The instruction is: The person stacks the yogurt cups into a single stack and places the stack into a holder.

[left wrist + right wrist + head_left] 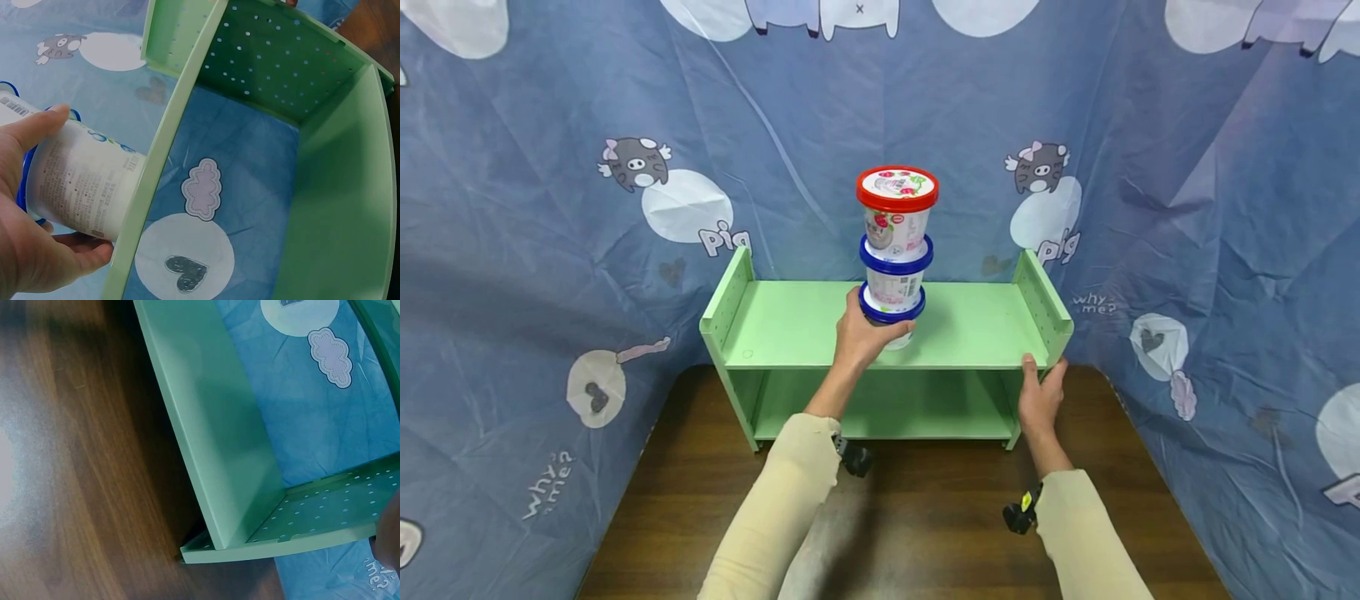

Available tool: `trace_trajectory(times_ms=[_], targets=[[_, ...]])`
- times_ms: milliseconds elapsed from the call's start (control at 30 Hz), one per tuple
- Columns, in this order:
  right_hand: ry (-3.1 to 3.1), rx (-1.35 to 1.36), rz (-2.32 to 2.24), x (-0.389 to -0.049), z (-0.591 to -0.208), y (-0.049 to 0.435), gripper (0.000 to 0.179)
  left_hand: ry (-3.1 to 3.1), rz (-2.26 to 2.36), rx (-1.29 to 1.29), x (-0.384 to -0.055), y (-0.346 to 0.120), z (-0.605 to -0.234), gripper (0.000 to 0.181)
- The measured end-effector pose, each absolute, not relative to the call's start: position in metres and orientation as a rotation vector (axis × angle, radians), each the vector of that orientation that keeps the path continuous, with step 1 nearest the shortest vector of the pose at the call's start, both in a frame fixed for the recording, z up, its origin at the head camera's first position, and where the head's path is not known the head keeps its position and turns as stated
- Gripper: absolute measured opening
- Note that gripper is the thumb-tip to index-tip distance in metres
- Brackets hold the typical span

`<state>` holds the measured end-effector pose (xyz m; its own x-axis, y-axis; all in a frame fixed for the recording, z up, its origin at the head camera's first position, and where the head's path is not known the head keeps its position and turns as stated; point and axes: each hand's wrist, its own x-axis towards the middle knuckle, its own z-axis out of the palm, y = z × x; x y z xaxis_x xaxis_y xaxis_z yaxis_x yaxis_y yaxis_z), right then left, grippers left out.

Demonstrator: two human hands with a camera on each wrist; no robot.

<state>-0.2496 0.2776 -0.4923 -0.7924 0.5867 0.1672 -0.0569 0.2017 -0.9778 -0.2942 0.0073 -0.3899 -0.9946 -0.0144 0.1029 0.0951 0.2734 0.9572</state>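
Three round plastic tubs stand stacked on the top board of a light green shelf. Uppermost is a tub with a red lid and strawberry print. Under it come a blue-lidded tub and another blue-lidded tub at the bottom. My left hand grips the bottom tub, thumb across its near side and fingers around the other. In the left wrist view its base is right at the board's front edge. My right hand holds the shelf's right side panel, thumb at the inner front edge, fingers outside.
The shelf's lower board sits just above a dark wooden table. Perforated side panels rise at both ends of the top board. A blue printed cloth hangs behind and at both sides.
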Motion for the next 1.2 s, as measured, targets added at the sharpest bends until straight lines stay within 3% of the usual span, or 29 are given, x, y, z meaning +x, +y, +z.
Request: trace_trajectory(times_ms=[200,500,1200], targets=[[-1.971,-0.488,1.649,-0.249,-0.491,0.276,0.061,-2.434,-1.839,-0.103,-0.292,0.004,-0.39,0.099],[-1.962,-0.49,1.64,-0.252,-0.492,0.277,0.06,-2.475,-1.78,-0.087,-0.288,0.0,-0.389,0.12],[-1.988,-0.504,1.577,-0.248,-0.498,0.278,0.063,-2.446,-1.749,-0.11,-0.266,-0.017,-0.398,0.116]])
